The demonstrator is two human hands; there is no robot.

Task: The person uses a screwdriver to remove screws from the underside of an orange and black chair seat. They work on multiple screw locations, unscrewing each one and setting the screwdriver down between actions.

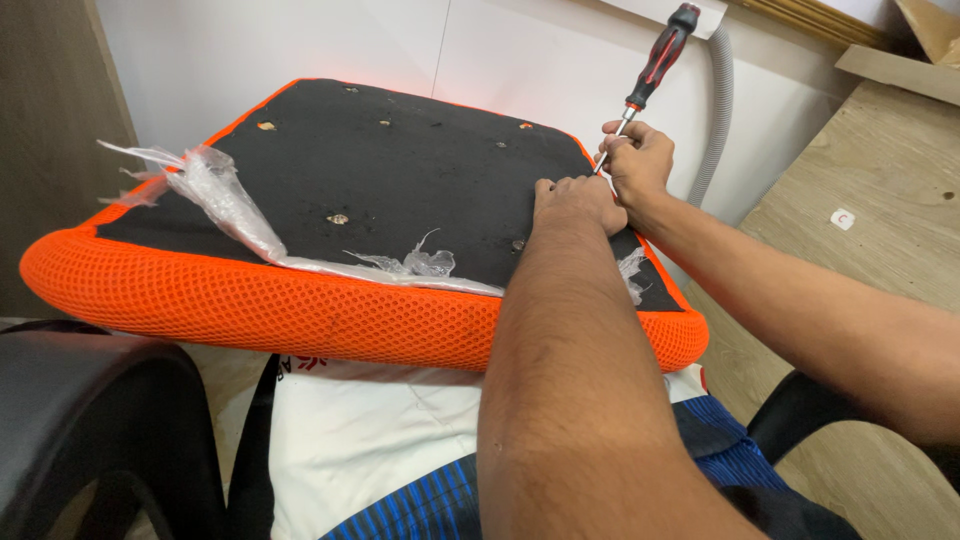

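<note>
**Seat cushion face-down, screwdriver set at its far right edge**

At the lower left of the frame a black moulded plastic chair part [90,420] curved up beside the person's lap. Across the middle lay the square seat cushion with an orange mesh border and a black fabric underside [400,180], resting on the lap and tilted toward the white wall [300,40]. It looked broad, padded and soft at the rim but stiff through the black panel, so the firm panel seemed the better place to press. Torn clear plastic wrap [230,205] trailed from the cushion's left side toward its front edge; it looked slippery and flimsy.

Right of centre, the left hand [575,200] lay knuckles up on the black panel near the far right corner; whether it gripped anything could not be told. Just beside it, the right hand [638,160] was clenched around the metal shaft of a red-and-black-handled screwdriver [655,55], which stood tilted, tip down at the panel.

At the upper right a grey corrugated hose [715,110] ran down the wall, close behind the screwdriver. A pale wooden board [880,190] bounded the right, leaving little room there; the cushion's left side stood more open.
</note>
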